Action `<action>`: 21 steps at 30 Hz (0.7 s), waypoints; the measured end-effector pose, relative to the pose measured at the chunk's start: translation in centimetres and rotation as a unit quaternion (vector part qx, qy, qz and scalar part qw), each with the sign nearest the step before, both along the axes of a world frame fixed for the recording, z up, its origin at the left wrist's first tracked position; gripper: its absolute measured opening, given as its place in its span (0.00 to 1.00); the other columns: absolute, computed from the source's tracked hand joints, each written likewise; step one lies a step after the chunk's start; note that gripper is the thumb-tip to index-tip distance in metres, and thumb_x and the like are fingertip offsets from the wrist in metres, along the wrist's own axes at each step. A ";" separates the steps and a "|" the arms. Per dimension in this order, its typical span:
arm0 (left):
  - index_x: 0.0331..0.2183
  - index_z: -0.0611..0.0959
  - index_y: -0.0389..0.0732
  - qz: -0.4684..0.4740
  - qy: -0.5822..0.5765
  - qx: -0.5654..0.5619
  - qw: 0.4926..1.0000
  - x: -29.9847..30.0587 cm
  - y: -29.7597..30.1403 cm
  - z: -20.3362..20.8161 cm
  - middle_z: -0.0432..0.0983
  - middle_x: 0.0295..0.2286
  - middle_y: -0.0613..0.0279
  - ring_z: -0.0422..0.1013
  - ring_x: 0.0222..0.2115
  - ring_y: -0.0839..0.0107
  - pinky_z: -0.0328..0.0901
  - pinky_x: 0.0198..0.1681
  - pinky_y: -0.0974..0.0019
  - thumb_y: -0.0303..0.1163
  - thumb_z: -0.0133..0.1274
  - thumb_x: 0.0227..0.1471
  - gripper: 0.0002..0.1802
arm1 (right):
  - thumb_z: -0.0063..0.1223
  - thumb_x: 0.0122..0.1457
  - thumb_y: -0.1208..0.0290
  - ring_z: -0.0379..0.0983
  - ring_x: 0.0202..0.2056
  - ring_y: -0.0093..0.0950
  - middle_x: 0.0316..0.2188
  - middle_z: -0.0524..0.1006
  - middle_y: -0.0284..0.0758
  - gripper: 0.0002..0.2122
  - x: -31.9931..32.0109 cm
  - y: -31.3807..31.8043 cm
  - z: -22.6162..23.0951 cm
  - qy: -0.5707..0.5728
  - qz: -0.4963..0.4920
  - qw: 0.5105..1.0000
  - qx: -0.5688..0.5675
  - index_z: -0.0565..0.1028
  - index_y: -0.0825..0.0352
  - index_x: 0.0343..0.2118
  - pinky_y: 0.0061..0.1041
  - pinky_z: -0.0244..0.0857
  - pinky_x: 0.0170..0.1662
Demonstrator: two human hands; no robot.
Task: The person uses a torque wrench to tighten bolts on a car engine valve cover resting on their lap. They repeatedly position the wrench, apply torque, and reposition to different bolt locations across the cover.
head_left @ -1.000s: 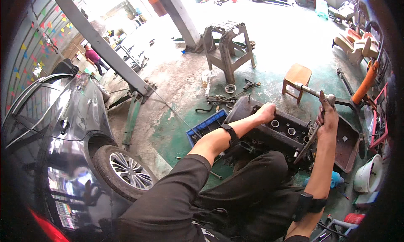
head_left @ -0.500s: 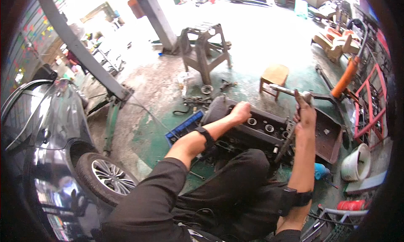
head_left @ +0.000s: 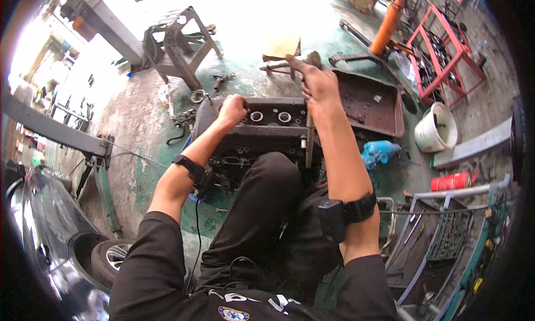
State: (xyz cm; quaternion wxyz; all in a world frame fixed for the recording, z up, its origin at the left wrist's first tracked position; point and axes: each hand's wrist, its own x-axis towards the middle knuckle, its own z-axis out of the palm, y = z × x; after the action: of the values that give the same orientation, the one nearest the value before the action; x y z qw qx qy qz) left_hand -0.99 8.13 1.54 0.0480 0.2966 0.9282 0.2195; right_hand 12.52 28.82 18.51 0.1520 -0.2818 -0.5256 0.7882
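Note:
A dark engine (head_left: 262,132) with round holes along its top cover lies on the floor before my knees. My left hand (head_left: 233,111) is a closed fist at the left part of that cover; what it grips, if anything, is hidden. Above the engine's right end, my right hand (head_left: 319,87) is wrapped around a metal bar tool (head_left: 278,66) with a rounded head, one finger stretched along it. The tool's bar points left, and its exact kind is unclear. Below this hand a long narrow strip (head_left: 309,142) runs down the engine's right end.
A rusty tray (head_left: 379,112) adjoins the engine's right end. Further right are a blue bottle-like object (head_left: 380,152), a white bucket (head_left: 436,127), a red cylinder (head_left: 450,181) and a tool rack (head_left: 440,237). Beyond the engine stand a stool (head_left: 181,47) and a wooden seat (head_left: 281,46). A car (head_left: 50,232) is at left.
The view has swung right, so the engine and car sit further left in the picture. My left hand stays closed at the cover, and my right hand still holds the bar tool.

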 end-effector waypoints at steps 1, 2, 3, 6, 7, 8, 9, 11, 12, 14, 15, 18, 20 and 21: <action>0.28 0.85 0.35 -0.011 0.016 -0.002 1.000 -0.1 -0.1 0.0 0.79 0.25 0.46 0.78 0.25 0.62 0.71 0.34 0.61 0.23 0.56 0.38 0.10 | 0.70 0.44 0.68 0.50 0.09 0.12 0.13 0.66 0.23 0.14 0.0 0.0 0.0 -0.003 0.007 1.000 0.001 0.70 0.62 0.23 0.16 0.39 0.12; 0.29 0.85 0.35 -0.006 -0.004 -0.003 1.000 -0.2 -0.2 0.1 0.79 0.25 0.46 0.78 0.25 0.62 0.71 0.34 0.62 0.24 0.56 0.39 0.09 | 0.70 0.45 0.68 0.49 0.08 0.12 0.13 0.66 0.24 0.14 0.0 0.0 0.1 -0.006 0.002 1.000 0.003 0.70 0.63 0.23 0.16 0.40 0.12; 0.29 0.85 0.36 -0.003 -0.017 -0.009 1.000 -0.2 -0.3 0.3 0.79 0.26 0.46 0.78 0.26 0.62 0.71 0.34 0.62 0.25 0.57 0.39 0.09 | 0.69 0.45 0.69 0.49 0.08 0.12 0.13 0.67 0.24 0.13 0.0 0.0 0.1 -0.009 -0.002 1.000 0.013 0.71 0.63 0.23 0.16 0.40 0.11; 0.31 0.85 0.36 -0.026 -0.012 -0.006 1.000 -0.4 -0.5 0.6 0.79 0.27 0.45 0.78 0.28 0.60 0.70 0.36 0.63 0.27 0.60 0.39 0.12 | 0.70 0.45 0.68 0.53 0.12 0.12 0.16 0.68 0.24 0.12 -0.2 -0.1 0.0 0.012 -0.008 1.000 -0.011 0.73 0.64 0.25 0.16 0.45 0.14; 0.31 0.85 0.36 -0.019 -0.033 -0.005 0.999 -0.4 -0.5 0.7 0.79 0.28 0.46 0.78 0.29 0.60 0.69 0.37 0.63 0.28 0.60 0.39 0.12 | 0.70 0.44 0.68 0.54 0.13 0.12 0.16 0.69 0.24 0.12 -0.3 -0.1 -0.2 0.014 -0.012 1.000 -0.007 0.74 0.65 0.25 0.16 0.46 0.16; 0.31 0.85 0.34 -0.026 -0.037 -0.010 0.999 -0.4 -0.6 0.7 0.79 0.28 0.43 0.78 0.30 0.55 0.70 0.38 0.61 0.27 0.59 0.40 0.12 | 0.70 0.44 0.69 0.56 0.14 0.13 0.18 0.71 0.26 0.12 -0.5 -0.3 -0.3 0.013 -0.019 1.000 0.007 0.75 0.65 0.25 0.16 0.48 0.18; 0.31 0.84 0.34 -0.029 -0.043 -0.006 0.999 -0.4 -0.6 0.9 0.78 0.27 0.43 0.78 0.30 0.55 0.70 0.38 0.62 0.27 0.59 0.40 0.12 | 0.70 0.44 0.69 0.58 0.15 0.14 0.19 0.72 0.26 0.12 -0.6 -0.2 -0.5 0.019 -0.017 1.000 -0.002 0.75 0.65 0.26 0.16 0.49 0.19; 0.31 0.84 0.33 -0.031 -0.063 -0.017 0.997 -0.4 -0.7 1.1 0.78 0.27 0.43 0.78 0.30 0.56 0.70 0.37 0.62 0.27 0.59 0.40 0.12 | 0.70 0.44 0.69 0.62 0.18 0.15 0.21 0.74 0.28 0.12 -0.9 -0.2 -0.9 0.011 -0.009 1.000 -0.007 0.75 0.65 0.26 0.16 0.52 0.21; 0.32 0.84 0.33 -0.029 -0.070 -0.018 0.997 -0.4 -0.6 1.3 0.79 0.26 0.44 0.78 0.28 0.58 0.70 0.37 0.62 0.30 0.59 0.41 0.13 | 0.70 0.44 0.71 0.66 0.22 0.17 0.24 0.76 0.31 0.11 -1.1 -0.3 -1.1 0.012 -0.003 1.000 -0.017 0.75 0.65 0.26 0.16 0.57 0.23; 0.31 0.85 0.34 -0.030 -0.030 -0.046 0.998 -0.3 -0.6 1.6 0.79 0.25 0.45 0.78 0.28 0.59 0.70 0.36 0.62 0.33 0.60 0.41 0.14 | 0.70 0.44 0.74 0.68 0.24 0.18 0.25 0.75 0.31 0.11 -1.4 -0.5 -1.3 0.050 -0.003 0.997 -0.055 0.75 0.66 0.26 0.18 0.60 0.24; 0.31 0.85 0.34 -0.032 -0.010 -0.060 0.998 -0.3 -0.6 1.8 0.79 0.25 0.45 0.78 0.28 0.60 0.70 0.36 0.62 0.34 0.60 0.42 0.14 | 0.69 0.44 0.75 0.69 0.24 0.19 0.25 0.75 0.31 0.11 -1.5 -0.6 -1.4 0.058 -0.005 0.996 -0.070 0.75 0.66 0.26 0.18 0.61 0.25; 0.31 0.85 0.35 0.031 -0.073 -0.021 0.997 -0.1 -0.5 1.8 0.79 0.25 0.46 0.78 0.28 0.61 0.70 0.36 0.62 0.36 0.60 0.42 0.15 | 0.69 0.44 0.77 0.69 0.24 0.20 0.24 0.75 0.31 0.10 -1.7 -0.8 -1.6 0.061 -0.013 0.996 -0.063 0.75 0.67 0.26 0.20 0.62 0.26; 0.31 0.85 0.35 0.041 -0.069 -0.013 0.997 -0.1 -0.5 1.5 0.79 0.26 0.47 0.78 0.28 0.61 0.70 0.37 0.62 0.37 0.60 0.43 0.15 | 0.69 0.44 0.75 0.69 0.24 0.20 0.24 0.75 0.30 0.10 -1.7 -0.8 -1.6 0.054 -0.012 0.997 -0.053 0.76 0.68 0.26 0.20 0.62 0.26; 0.31 0.85 0.35 0.048 -0.070 -0.012 0.996 -0.1 -0.6 1.3 0.79 0.26 0.47 0.78 0.28 0.60 0.70 0.37 0.62 0.37 0.60 0.43 0.15 | 0.69 0.44 0.75 0.69 0.24 0.20 0.24 0.75 0.31 0.10 -1.7 -0.8 -1.6 0.060 -0.010 0.996 -0.062 0.76 0.68 0.26 0.21 0.62 0.27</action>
State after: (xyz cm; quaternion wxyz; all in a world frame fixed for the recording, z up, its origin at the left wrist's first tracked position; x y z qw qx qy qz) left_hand -1.09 7.55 2.88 0.1063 0.2354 0.9382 0.2305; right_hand 10.84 28.07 16.88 0.1728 -0.2483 -0.4629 0.8332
